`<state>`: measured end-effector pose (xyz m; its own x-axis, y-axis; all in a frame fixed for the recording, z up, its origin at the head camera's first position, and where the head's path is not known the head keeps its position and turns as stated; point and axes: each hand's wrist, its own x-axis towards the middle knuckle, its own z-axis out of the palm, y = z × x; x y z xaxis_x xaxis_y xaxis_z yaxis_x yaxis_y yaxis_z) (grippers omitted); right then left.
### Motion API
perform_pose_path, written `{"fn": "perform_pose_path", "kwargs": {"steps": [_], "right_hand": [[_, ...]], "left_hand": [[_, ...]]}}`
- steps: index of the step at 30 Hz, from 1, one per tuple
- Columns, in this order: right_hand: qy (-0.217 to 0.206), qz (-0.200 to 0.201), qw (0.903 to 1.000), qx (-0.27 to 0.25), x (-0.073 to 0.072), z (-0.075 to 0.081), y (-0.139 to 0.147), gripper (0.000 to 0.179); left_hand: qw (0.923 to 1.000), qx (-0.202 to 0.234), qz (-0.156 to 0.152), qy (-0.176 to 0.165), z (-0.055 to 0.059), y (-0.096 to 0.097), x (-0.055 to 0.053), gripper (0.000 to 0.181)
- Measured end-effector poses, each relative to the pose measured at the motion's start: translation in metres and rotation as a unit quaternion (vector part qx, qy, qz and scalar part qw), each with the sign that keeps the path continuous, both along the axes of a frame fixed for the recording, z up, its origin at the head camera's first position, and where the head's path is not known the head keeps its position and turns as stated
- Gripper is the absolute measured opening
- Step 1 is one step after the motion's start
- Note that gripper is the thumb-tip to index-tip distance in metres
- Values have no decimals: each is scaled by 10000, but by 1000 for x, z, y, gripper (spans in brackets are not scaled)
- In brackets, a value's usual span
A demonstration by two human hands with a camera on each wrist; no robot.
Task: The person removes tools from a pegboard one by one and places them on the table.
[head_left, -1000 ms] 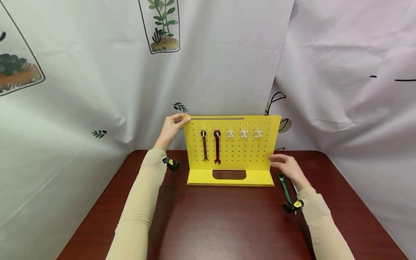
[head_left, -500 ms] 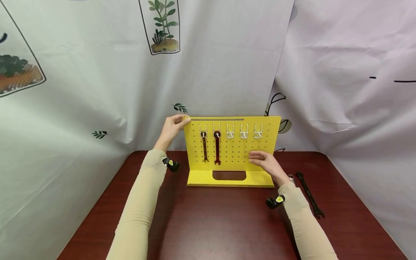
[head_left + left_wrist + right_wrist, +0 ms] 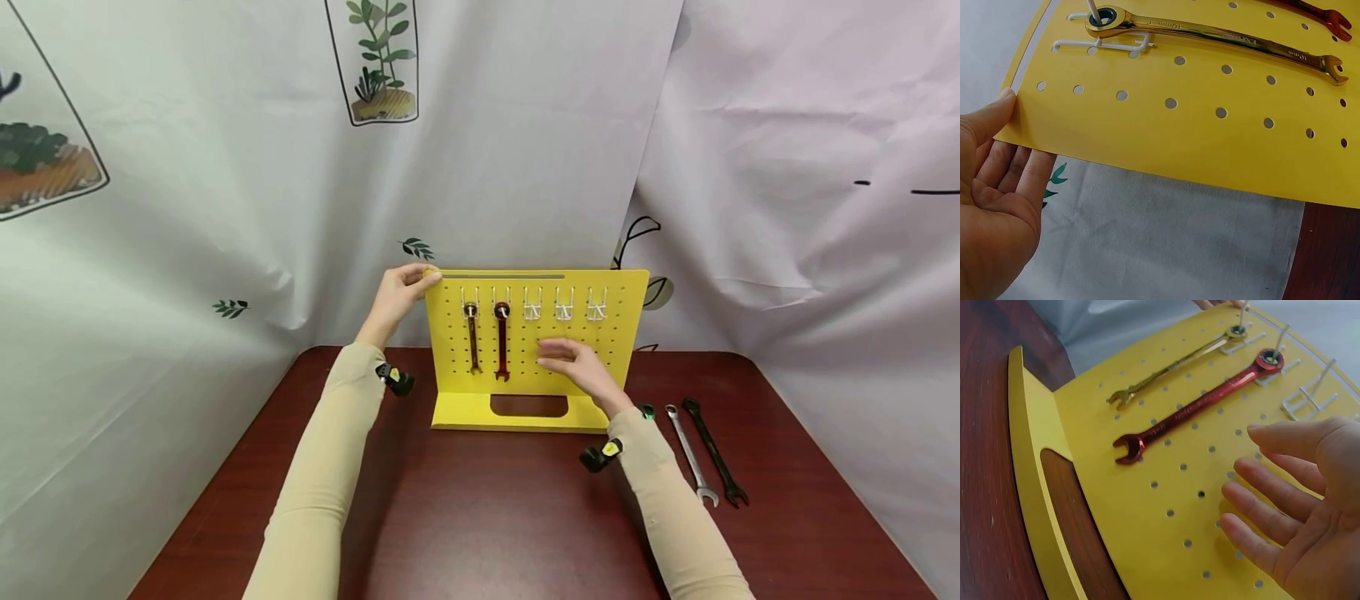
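A yellow pegboard (image 3: 626,329) stands upright on its base. My left hand (image 3: 393,302) pinches its top left corner, thumb in front and fingers behind, as the left wrist view shows. From white hooks on the board hang a gold combination wrench (image 3: 1229,39) and, to its right, a red combination wrench (image 3: 1191,412). My right hand (image 3: 1310,506) is in front of the lower middle of the board, right of the red wrench. Its fingers are loosely bent and hold nothing; whether they touch the board is unclear.
Several white hooks (image 3: 564,310) to the right bear nothing. On the dark red table (image 3: 480,517), right of the board, lie a silver wrench (image 3: 687,450), a black wrench (image 3: 715,450) and a green wrench (image 3: 648,411), partly hidden by the right sleeve. A printed curtain (image 3: 525,167) hangs behind.
My right hand has moved left from the board's right edge to in front of its lower middle, uncovering the silver and black wrenches. My left hand stays on the corner.
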<state>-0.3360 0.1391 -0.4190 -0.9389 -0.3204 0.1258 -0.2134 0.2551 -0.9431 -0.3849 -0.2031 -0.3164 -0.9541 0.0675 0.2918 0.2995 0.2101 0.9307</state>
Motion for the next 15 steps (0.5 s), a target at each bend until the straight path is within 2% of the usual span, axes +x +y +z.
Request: {"fn": "perform_pose_path", "kwargs": {"steps": [6,15], "right_hand": [[54,143,9999,-80,-5,3,-15,46],[173,266,9995,-64,-11,4,-35,48]], "left_hand": [[9999,15,18,109,-2,0,2,37],[9997,37,24,239,-4,0,2,34]]}}
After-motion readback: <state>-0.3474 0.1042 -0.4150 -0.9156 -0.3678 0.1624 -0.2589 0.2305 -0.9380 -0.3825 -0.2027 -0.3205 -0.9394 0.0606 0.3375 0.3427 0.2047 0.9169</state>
